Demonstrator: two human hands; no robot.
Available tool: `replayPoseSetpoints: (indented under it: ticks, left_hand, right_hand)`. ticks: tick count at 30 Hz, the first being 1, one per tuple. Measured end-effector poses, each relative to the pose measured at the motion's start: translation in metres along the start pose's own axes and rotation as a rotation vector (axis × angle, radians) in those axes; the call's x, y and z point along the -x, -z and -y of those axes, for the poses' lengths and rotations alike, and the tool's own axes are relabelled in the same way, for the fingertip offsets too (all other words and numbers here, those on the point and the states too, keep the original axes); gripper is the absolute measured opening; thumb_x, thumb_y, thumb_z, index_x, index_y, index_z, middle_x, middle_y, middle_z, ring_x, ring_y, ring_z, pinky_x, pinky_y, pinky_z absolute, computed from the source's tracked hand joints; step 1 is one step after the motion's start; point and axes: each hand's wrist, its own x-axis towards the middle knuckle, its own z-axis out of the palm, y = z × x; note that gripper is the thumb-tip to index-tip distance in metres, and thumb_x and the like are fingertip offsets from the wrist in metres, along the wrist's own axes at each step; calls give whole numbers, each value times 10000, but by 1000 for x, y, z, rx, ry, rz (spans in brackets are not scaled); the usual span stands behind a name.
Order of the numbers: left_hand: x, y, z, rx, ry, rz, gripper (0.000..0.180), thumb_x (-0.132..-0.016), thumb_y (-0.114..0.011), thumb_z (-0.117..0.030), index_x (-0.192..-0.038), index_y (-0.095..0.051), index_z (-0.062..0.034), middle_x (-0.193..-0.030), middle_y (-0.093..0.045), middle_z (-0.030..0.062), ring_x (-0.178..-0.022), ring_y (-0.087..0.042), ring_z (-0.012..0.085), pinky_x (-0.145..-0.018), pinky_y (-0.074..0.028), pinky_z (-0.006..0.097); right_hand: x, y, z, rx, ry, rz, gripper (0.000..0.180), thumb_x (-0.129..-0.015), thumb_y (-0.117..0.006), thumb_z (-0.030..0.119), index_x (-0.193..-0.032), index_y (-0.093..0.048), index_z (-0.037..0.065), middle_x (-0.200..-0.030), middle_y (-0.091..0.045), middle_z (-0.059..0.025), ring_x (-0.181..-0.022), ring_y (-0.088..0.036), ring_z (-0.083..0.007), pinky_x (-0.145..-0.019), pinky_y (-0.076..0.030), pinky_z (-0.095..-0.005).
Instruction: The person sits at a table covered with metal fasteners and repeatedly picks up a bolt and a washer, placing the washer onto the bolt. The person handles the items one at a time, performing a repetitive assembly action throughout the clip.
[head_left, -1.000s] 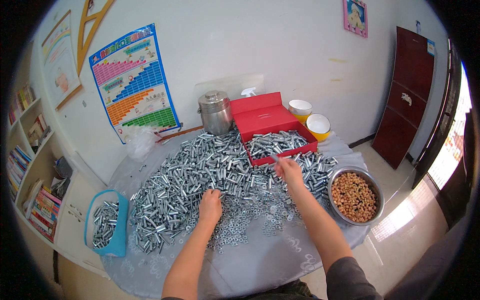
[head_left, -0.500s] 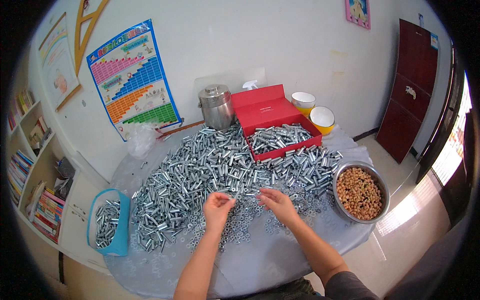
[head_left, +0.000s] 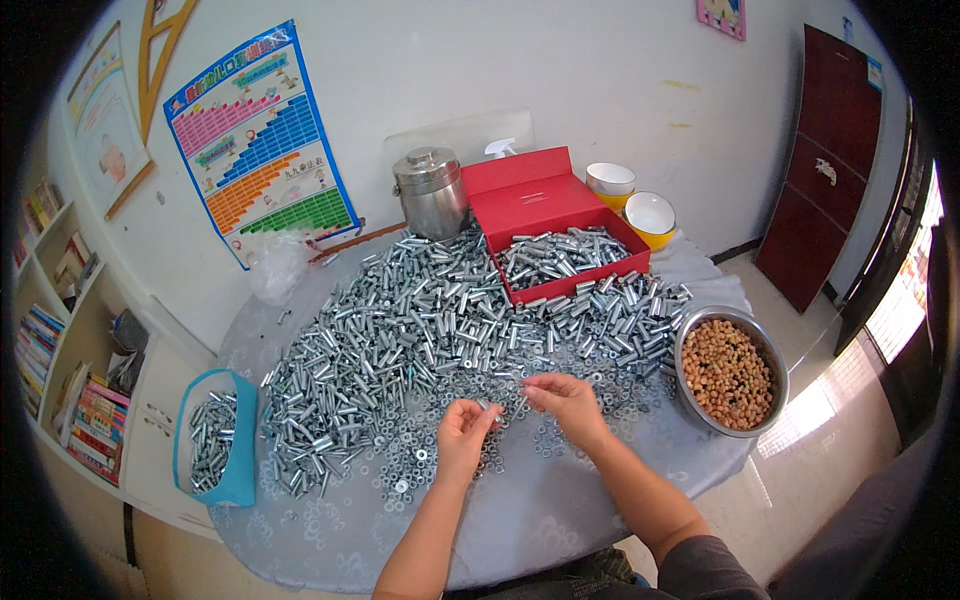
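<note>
Probably slick, stiff and light, the metal sleeves [head_left: 405, 325] at eleven o'clock suit a mid-barrel pinch; your left hand [head_left: 463, 434] and right hand [head_left: 568, 403] pinch narrowly, contents unclear.

This looks like a room in a home: shelved books [head_left: 97, 425], a colourful children's learning chart [head_left: 262, 145] and a pink-framed picture [head_left: 722, 14] surround a cloth-covered table [head_left: 300, 545] with yellow bowls [head_left: 650, 214]. Heaped metal fasteners [head_left: 400, 330] lend it a workshop look.
</note>
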Motion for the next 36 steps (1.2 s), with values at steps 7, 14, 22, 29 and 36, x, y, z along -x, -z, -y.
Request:
replayPoseSetpoints:
  ticks: [7, 14, 22, 29, 36]
  left_hand:
    - [10, -7, -2, -586, -73, 68, 356, -722, -664, -15, -948, -389, -31, -747, -612, 70, -617, -533, 64, -561, -428, 189]
    - [12, -3, 1, -668, -113, 106, 358, -699, -694, -48, -981, -475, -17, -781, -636, 69, -632, -546, 75, -580, -443, 209]
    - [15, -10, -11, -613, -139, 109, 443, -712, -667, -10, -1107, -466, -30, -782, -638, 59, -651, -552, 71, -599, -450, 213]
    - [12, -5, -8, -480, -90, 8, 284, -741, -651, -30, -1008, -552, -27, -767, -624, 42, -625, -526, 47, -560, -418, 183]
    - [6, -1, 0, -387, -110, -10, 221, -742, -648, -14, -949, -572, -23, -699, -590, 6, -609, -522, 48, -546, -426, 179]
  right_hand:
    - [-2, 5, -2, -148, 115, -27, 203, -799, -610, 78, -987, -598, 5, -869, -621, -30, -768, -564, -83, -688, -446, -206]
    - [6, -6, 1, 69, 133, 31, 163, -787, -621, 69, -940, -622, 13, -878, -625, -36, -761, -562, -82, -689, -450, -211]
    - [5, -4, 1, 577, 564, 211, 155, -744, -629, 48, -896, -647, 26, -850, -622, -78, -800, -578, -190, -697, -462, -273]
    - [-5, 45, 10, 885, 378, 197, 143, -671, -661, 117, -807, -662, 74, -807, -615, -87, -760, -566, -256, -699, -451, -341]
    - [-5, 45, 7, 1082, 471, 277, 155, -621, -679, 143, -759, -653, 77, -737, -604, -85, -742, -567, -269, -668, -449, -352]
